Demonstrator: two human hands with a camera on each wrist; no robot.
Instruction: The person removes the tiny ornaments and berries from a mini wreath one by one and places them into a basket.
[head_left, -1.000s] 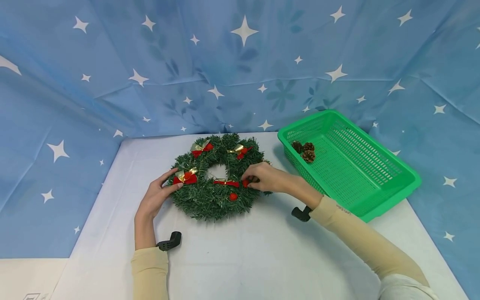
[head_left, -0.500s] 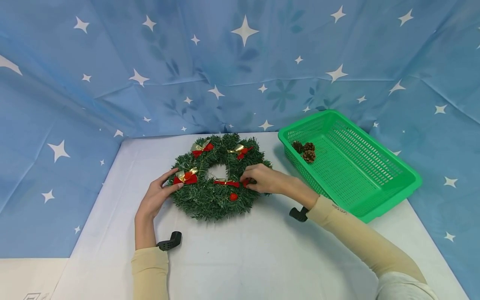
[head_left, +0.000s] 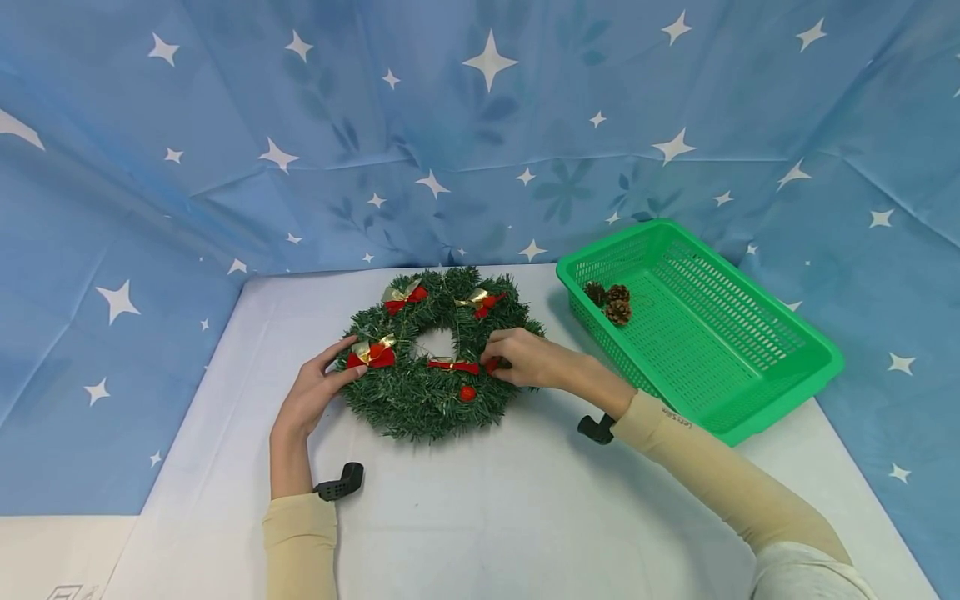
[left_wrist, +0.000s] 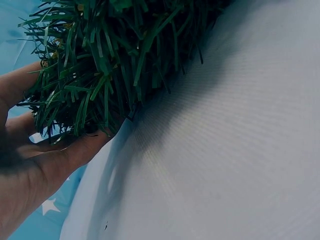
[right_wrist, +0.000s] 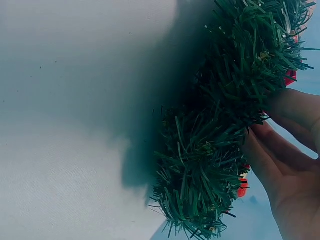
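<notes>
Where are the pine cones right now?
In the head view, the three pine cones sit inside the green plastic basket, near its left corner, right of the Christmas wreath.

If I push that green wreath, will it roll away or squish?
The wreath probably won't roll, lying flat on the white table. Its thin, bristly strands should squish a bit, and its open middle may keep it light.

Head view bright; wrist pics dim, bluish, w/ soft shadow beside wreath [right_wrist: 235, 65].
</notes>
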